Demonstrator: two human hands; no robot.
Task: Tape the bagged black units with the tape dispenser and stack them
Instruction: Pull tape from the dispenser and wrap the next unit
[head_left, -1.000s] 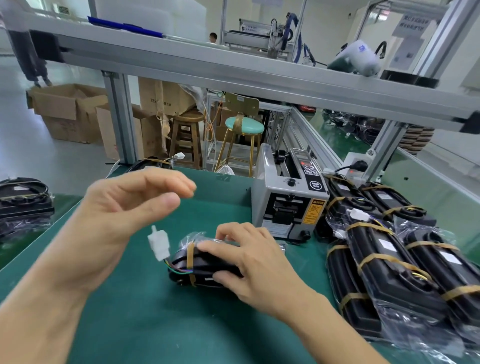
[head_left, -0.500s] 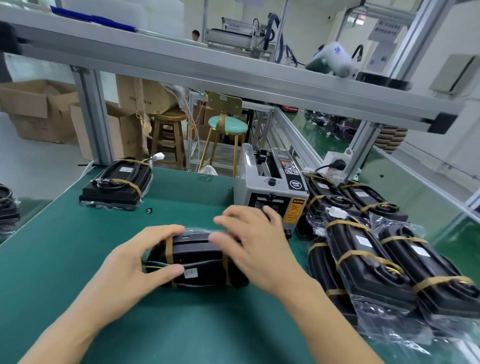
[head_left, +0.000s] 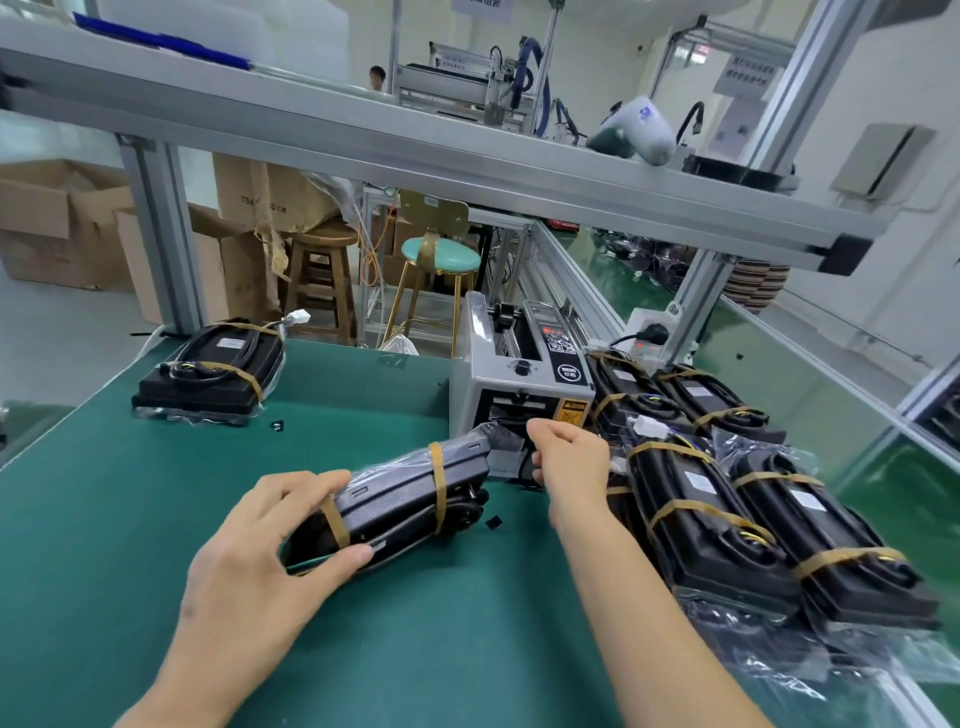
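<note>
A bagged black unit (head_left: 405, 499) with two tan bands is tilted up off the green mat, its far end near the tape dispenser (head_left: 519, 384). My left hand (head_left: 270, 540) grips its near end, thumb below and fingers on top. My right hand (head_left: 569, 460) is at the dispenser's outlet with fingers curled, pinching at the tape there; the tape itself is hard to see. One banded unit (head_left: 213, 371) lies at the mat's far left corner. Several banded bagged units (head_left: 727, 499) lie piled on the right.
The green mat (head_left: 156, 519) covers the bench. An aluminium frame post (head_left: 161, 239) and a crossbeam (head_left: 415, 150) stand behind. A power strip (head_left: 649, 330) sits behind the dispenser. Small black scraps (head_left: 493, 522) lie on the mat. Stools and cardboard boxes stand beyond the bench.
My right hand left the unit and reached to the dispenser's outlet. My left hand lifted and tilted the unit toward the dispenser.
</note>
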